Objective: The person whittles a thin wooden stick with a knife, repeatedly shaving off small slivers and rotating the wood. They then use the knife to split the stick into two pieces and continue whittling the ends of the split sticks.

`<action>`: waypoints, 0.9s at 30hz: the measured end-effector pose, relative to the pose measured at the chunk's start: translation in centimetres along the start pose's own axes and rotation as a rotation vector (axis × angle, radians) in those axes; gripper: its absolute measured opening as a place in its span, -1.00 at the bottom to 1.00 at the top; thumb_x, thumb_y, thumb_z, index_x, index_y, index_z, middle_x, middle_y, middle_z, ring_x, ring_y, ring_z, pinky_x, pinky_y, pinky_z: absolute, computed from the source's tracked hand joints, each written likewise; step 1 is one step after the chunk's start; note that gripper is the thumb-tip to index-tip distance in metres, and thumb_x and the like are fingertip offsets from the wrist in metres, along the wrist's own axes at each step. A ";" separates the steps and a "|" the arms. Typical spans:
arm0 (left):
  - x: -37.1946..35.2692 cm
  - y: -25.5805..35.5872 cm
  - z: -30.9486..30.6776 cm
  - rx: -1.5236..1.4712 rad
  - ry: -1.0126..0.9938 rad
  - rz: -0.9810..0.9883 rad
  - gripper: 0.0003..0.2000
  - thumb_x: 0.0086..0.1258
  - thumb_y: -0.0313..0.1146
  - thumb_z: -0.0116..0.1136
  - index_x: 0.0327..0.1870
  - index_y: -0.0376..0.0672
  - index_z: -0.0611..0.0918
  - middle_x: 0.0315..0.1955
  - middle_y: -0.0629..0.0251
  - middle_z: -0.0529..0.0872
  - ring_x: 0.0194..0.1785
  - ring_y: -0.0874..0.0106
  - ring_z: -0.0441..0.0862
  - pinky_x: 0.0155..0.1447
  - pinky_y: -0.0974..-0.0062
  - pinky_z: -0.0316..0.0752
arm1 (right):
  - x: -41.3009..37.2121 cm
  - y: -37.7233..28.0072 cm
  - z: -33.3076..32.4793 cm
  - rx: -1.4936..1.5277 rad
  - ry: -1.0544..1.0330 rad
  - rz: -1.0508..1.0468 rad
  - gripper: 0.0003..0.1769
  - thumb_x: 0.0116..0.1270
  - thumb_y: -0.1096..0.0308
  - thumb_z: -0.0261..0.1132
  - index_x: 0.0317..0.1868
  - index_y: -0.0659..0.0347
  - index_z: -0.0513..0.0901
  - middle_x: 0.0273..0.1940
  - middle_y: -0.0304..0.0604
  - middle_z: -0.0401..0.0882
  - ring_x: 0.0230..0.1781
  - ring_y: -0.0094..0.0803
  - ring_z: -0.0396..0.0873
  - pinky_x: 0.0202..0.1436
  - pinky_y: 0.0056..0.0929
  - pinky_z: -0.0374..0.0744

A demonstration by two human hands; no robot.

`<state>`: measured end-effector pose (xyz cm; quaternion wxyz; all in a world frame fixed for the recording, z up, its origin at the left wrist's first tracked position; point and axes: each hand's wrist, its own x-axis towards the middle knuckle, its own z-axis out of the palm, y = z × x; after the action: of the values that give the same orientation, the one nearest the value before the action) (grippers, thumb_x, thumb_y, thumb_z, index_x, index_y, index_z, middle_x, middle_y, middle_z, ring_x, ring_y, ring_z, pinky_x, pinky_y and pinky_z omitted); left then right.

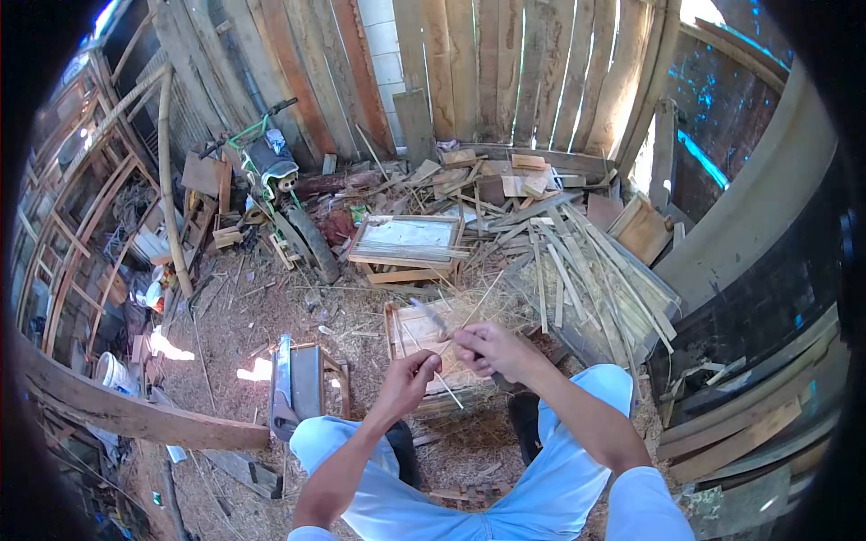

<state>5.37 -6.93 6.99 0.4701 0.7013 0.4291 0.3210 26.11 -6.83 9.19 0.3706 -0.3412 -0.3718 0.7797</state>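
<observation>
My left hand (413, 377) is closed round a thin pale wooden stick (447, 390), which slants down to the right from its fingers. Just to the right, my right hand (492, 350) is wrapped round the handle of a knife, whose blurred blade (431, 316) points up and to the left. The hands are apart, above a low wooden box (397, 334) that stands between my knees. Thin strips and shavings lie over the box. My right fingers hide most of the handle.
A wooden frame with a white panel (410, 236) lies ahead, strips across it. Long slats (577, 261) are piled at the right. A small bike (302, 234) stands at the left. A handsaw (282, 388) leans on a stool (308, 379) near my left knee. Shavings cover the floor.
</observation>
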 end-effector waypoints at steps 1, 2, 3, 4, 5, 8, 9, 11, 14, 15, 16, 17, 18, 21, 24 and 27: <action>-0.1 -0.1 0.0 -0.032 0.007 -0.026 -0.74 0.49 -0.30 -0.02 -0.36 -0.29 0.57 -0.65 0.46 0.38 -0.53 0.65 0.25 -0.47 0.58 0.18 | -0.2 -0.7 -0.2 -0.024 0.061 0.020 -0.70 0.47 0.23 0.08 0.00 0.28 0.55 -0.53 -0.45 0.32 -0.70 -0.75 0.15 -0.72 -0.72 0.11; -0.3 0.0 -0.1 -0.035 0.012 -0.030 -0.74 0.49 -0.30 -0.02 -0.36 -0.29 0.57 -0.65 0.46 0.38 -0.53 0.65 0.25 -0.47 0.58 0.18 | -0.2 -1.3 -0.9 -0.026 0.058 0.025 -0.70 0.47 0.23 0.08 0.00 0.28 0.55 -0.53 -0.45 0.32 -0.70 -0.75 0.15 -0.72 -0.72 0.11; -0.4 0.2 -0.1 -0.019 -0.001 -0.037 -0.74 0.49 -0.29 -0.02 -0.36 -0.29 0.57 -0.65 0.47 0.38 -0.53 0.65 0.24 -0.47 0.58 0.17 | -0.4 -1.9 -1.8 -0.009 0.112 -0.007 -0.70 0.46 0.25 0.09 0.02 0.29 0.54 -0.54 -0.46 0.30 -0.71 -0.76 0.13 -0.72 -0.73 0.11; -0.4 0.3 -0.2 -0.004 -0.014 -0.040 -0.74 0.49 -0.29 -0.02 -0.35 -0.28 0.57 -0.65 0.48 0.38 -0.53 0.66 0.24 -0.47 0.59 0.17 | -0.7 -2.7 -2.9 0.006 0.167 -0.043 -0.70 0.45 0.27 0.10 0.04 0.30 0.52 -0.55 -0.48 0.27 -0.71 -0.77 0.12 -0.73 -0.73 0.10; -0.5 0.1 -0.2 -0.007 -0.011 -0.041 -0.74 0.49 -0.29 -0.02 -0.35 -0.28 0.57 -0.65 0.48 0.38 -0.53 0.66 0.24 -0.47 0.59 0.17 | -1.2 -3.8 -4.0 0.036 0.225 -0.104 -0.70 0.44 0.28 0.10 0.04 0.31 0.51 -0.56 -0.48 0.26 -0.71 -0.77 0.11 -0.73 -0.73 0.09; -0.9 -0.7 -0.9 0.011 -0.030 -0.015 -0.74 0.48 -0.29 -0.01 -0.36 -0.28 0.57 -0.65 0.48 0.38 -0.54 0.65 0.23 -0.47 0.60 0.17 | -2.5 -6.2 -8.8 0.106 0.391 -0.345 -0.72 0.44 0.26 0.10 -0.01 0.30 0.49 -0.57 -0.47 0.23 -0.72 -0.77 0.10 -0.74 -0.75 0.08; -1.0 -0.8 -1.2 0.012 -0.008 -0.040 -0.75 0.48 -0.30 0.00 -0.35 -0.29 0.58 -0.65 0.47 0.41 -0.54 0.65 0.25 -0.46 0.59 0.19 | -3.2 -6.5 -8.9 0.104 0.388 -0.343 -0.72 0.44 0.26 0.10 -0.01 0.30 0.49 -0.57 -0.47 0.23 -0.72 -0.77 0.10 -0.74 -0.75 0.08; -0.8 -0.8 -1.6 0.012 0.026 -0.060 -0.76 0.47 -0.31 0.01 -0.34 -0.29 0.59 -0.64 0.45 0.45 -0.54 0.65 0.27 -0.46 0.58 0.21 | -4.1 -7.0 -8.4 0.035 0.403 -0.412 -0.67 0.40 0.33 0.08 0.11 0.27 0.45 -0.55 -0.44 0.23 -0.72 -0.75 0.11 -0.76 -0.74 0.11; -0.4 0.0 -0.7 0.116 0.121 0.010 -0.79 0.45 -0.33 0.03 -0.30 -0.29 0.61 -0.64 0.30 0.55 -0.59 0.59 0.35 -0.48 0.51 0.27 | -3.1 -3.8 -5.4 -0.006 0.198 -0.165 -0.65 0.44 0.26 0.09 0.15 0.25 0.44 -0.54 -0.40 0.30 -0.72 -0.74 0.12 -0.75 -0.75 0.11; -0.3 0.3 -0.5 0.174 0.123 0.021 -0.81 0.44 -0.34 0.05 -0.28 -0.29 0.61 -0.62 0.22 0.58 -0.61 0.54 0.39 -0.48 0.48 0.29 | -2.3 -2.6 -3.6 -0.062 0.156 -0.100 -0.63 0.45 0.23 0.10 0.16 0.25 0.44 -0.53 -0.39 0.32 -0.72 -0.74 0.12 -0.74 -0.76 0.11; -0.3 0.5 -0.2 0.235 0.121 0.033 -0.83 0.43 -0.36 0.06 -0.25 -0.28 0.62 -0.61 0.13 0.60 -0.63 0.48 0.42 -0.49 0.45 0.32 | -1.5 -1.5 -1.8 -0.114 0.115 -0.037 -0.62 0.46 0.20 0.10 0.17 0.24 0.43 -0.52 -0.37 0.35 -0.72 -0.74 0.13 -0.73 -0.76 0.11; -0.2 0.8 0.2 0.239 0.111 0.035 -0.83 0.43 -0.36 0.06 -0.25 -0.28 0.62 -0.61 0.13 0.60 -0.63 0.48 0.42 -0.49 0.45 0.32 | -0.8 -0.4 -0.6 -0.106 0.121 -0.042 -0.62 0.46 0.20 0.10 0.17 0.24 0.43 -0.52 -0.37 0.35 -0.72 -0.74 0.13 -0.73 -0.76 0.11; -0.2 1.0 0.5 0.242 0.132 0.059 -0.83 0.42 -0.36 0.07 -0.25 -0.28 0.62 -0.61 0.10 0.59 -0.65 0.44 0.42 -0.49 0.43 0.32 | 0.1 0.7 0.2 -0.050 0.077 -0.030 -0.70 0.47 0.20 0.10 0.02 0.23 0.48 -0.51 -0.40 0.34 -0.70 -0.74 0.13 -0.71 -0.76 0.12; -0.2 1.3 0.2 0.271 0.145 0.075 -0.85 0.41 -0.38 0.07 -0.24 -0.27 0.62 -0.62 0.08 0.58 -0.66 0.40 0.43 -0.50 0.41 0.32 | 0.4 -0.1 0.0 0.021 0.029 -0.010 -0.72 0.47 0.18 0.10 -0.05 0.24 0.53 -0.51 -0.44 0.33 -0.68 -0.75 0.15 -0.69 -0.76 0.13; -0.1 1.4 0.5 0.251 0.157 0.104 -0.85 0.41 -0.39 0.07 -0.25 -0.27 0.62 -0.65 0.08 0.56 -0.66 0.41 0.42 -0.51 0.41 0.31 | 0.2 -1.0 -1.0 0.018 0.007 0.012 -0.63 0.47 0.18 0.10 0.12 0.26 0.51 -0.51 -0.47 0.31 -0.67 -0.76 0.15 -0.69 -0.76 0.14; 0.3 2.1 0.6 0.216 0.147 0.112 -0.85 0.42 -0.39 0.05 -0.26 -0.28 0.62 -0.68 0.11 0.53 -0.66 0.44 0.40 -0.51 0.43 0.30 | 0.1 -1.8 -1.6 -0.049 0.022 0.021 -0.64 0.47 0.19 0.10 0.09 0.28 0.52 -0.50 -0.47 0.31 -0.67 -0.76 0.14 -0.69 -0.75 0.14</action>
<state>6.60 -7.32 8.76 0.3406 0.7452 0.4545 0.3495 27.92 -5.42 9.91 0.3578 -0.3629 -0.3831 0.7704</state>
